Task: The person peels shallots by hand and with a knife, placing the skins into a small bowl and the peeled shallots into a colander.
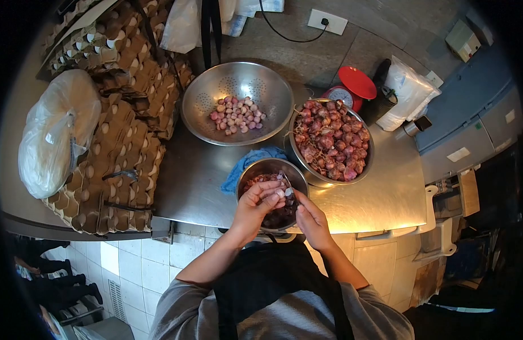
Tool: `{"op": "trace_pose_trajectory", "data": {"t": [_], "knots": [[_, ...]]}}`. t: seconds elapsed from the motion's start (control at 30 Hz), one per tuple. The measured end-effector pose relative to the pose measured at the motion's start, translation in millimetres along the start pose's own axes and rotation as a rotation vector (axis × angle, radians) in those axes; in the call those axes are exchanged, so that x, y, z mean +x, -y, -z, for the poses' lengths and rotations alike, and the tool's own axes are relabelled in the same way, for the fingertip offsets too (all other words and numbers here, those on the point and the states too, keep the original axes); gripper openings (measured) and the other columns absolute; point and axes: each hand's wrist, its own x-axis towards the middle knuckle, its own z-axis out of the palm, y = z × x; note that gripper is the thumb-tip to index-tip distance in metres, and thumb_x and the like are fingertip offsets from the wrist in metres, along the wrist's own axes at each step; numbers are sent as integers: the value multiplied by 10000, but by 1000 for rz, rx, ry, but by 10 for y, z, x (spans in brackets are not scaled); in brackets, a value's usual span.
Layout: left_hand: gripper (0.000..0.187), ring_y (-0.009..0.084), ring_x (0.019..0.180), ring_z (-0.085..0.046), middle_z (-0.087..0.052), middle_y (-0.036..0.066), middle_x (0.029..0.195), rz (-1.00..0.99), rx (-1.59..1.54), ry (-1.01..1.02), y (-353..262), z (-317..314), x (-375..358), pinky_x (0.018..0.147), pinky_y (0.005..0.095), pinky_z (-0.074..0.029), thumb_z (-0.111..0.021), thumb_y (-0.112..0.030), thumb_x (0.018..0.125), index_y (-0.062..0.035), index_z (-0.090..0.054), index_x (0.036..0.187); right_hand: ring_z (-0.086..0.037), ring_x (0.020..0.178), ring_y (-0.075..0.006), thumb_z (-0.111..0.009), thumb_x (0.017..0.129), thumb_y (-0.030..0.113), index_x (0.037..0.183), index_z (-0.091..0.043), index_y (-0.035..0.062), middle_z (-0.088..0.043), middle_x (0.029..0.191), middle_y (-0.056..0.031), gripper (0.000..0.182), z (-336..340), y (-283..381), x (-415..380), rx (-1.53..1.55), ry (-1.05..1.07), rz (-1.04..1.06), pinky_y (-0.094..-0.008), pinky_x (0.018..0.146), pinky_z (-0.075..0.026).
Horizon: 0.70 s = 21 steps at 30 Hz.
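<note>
My left hand is closed in a pinch around a small pale shallot, partly covered by the fingers. My right hand is closed on a small knife, whose thin blade points up and left beside the shallot; its handle is hidden. Both hands are over a steel bowl holding dark red skins. Behind it, a steel colander contains a small heap of peeled shallots. Unpeeled red shallots fill another steel bowl to the right. A blue cloth touches the near bowl.
Stacked egg trays stand on the left, with a filled plastic bag on top. A red scale and a white bag are at the back right. The steel table ends just before my apron.
</note>
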Motion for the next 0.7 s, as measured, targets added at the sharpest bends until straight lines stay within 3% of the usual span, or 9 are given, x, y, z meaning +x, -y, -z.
{"op": "trace_pose_trajectory", "data": {"t": [0.1,0.2,0.3,0.43,0.57,0.7], "knots": [[210,134,903,-566,-581,59,983,19,-25,3,8,9,-2,825,280,-479,-565,-32,846,-22,-547,1055,-360,646,-33,-422,941,181,1303,-400,42,-461,829,40,389,-39,3,-27,4,5,-18,-167,570,-315],[232,127,911,-559,-576,48,985,-53,86,56,83,121,24,823,284,-484,-566,-29,844,-30,-540,1074,-359,647,-28,-418,943,183,1305,-399,42,-457,831,33,389,-51,-1,7,-68,-30,22,-166,565,-314],[234,117,887,-561,-579,37,959,-18,56,46,66,109,11,812,286,-491,-583,-32,833,-32,-545,1064,-402,687,-42,-413,943,183,1314,-386,45,-521,1009,-18,397,47,-50,57,-38,-35,-53,-170,630,-362],[196,105,868,-560,-581,27,922,-40,23,22,10,58,-11,802,287,-496,-614,-22,806,-39,-563,994,-470,878,-82,-410,939,166,1334,-360,56,-476,1217,-62,413,19,32,71,-151,-60,49,-194,771,-392],[195,106,823,-574,-601,42,902,-72,29,-7,52,80,-7,782,261,-493,-640,-1,780,-23,-559,956,-455,1075,-128,-422,930,153,1343,-339,52,-444,1282,-71,434,-108,133,-52,-145,14,-3,-233,886,-370],[196,107,811,-582,-612,55,905,-132,67,10,115,139,-1,759,245,-492,-643,9,775,-14,-558,950,-457,1146,-179,-437,922,151,1326,-355,33,-440,1305,-100,429,-140,40,-30,-296,48,129,-269,947,-342]]}}
